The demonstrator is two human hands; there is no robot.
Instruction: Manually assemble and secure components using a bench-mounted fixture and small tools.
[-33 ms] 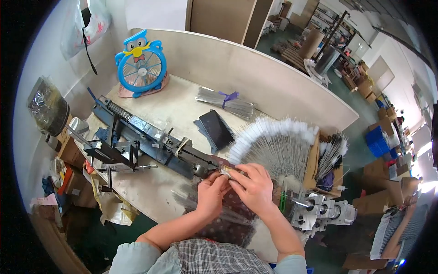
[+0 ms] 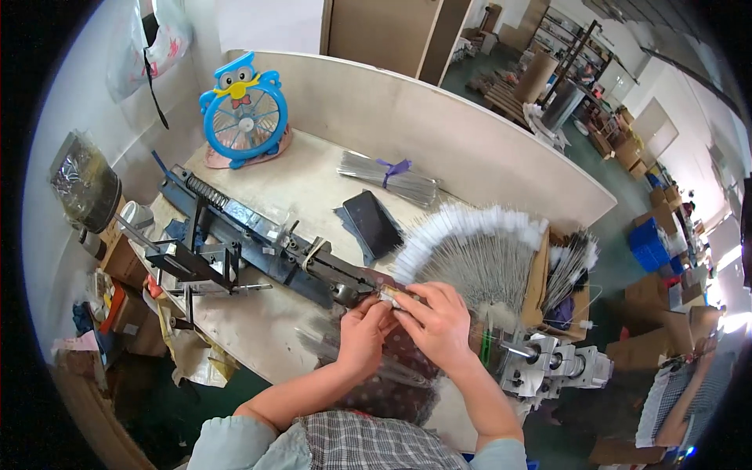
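Note:
Both hands meet at the near right end of a long dark metal bench device (image 2: 266, 239) with a spring and a clamp. My left hand (image 2: 365, 335) is closed, its thumb and fingertips pinched together. My right hand (image 2: 435, 319) is closed too, its thumb and index finger on a small whitish and yellowish piece (image 2: 387, 296). The fingertips cover most of that piece, so its kind cannot be made out. Under my forearms lies a dark dotted cloth (image 2: 407, 345), with a bundle of thin wires (image 2: 321, 337) left of it.
White-tipped wire brushes (image 2: 478, 251) fan out at the right, beside a cardboard box (image 2: 576, 309) and a metal machine (image 2: 548, 364). Behind the device lie a dark phone (image 2: 370, 222) and a tied wire bundle (image 2: 388, 174). A blue fan (image 2: 245, 117) stands at the back left.

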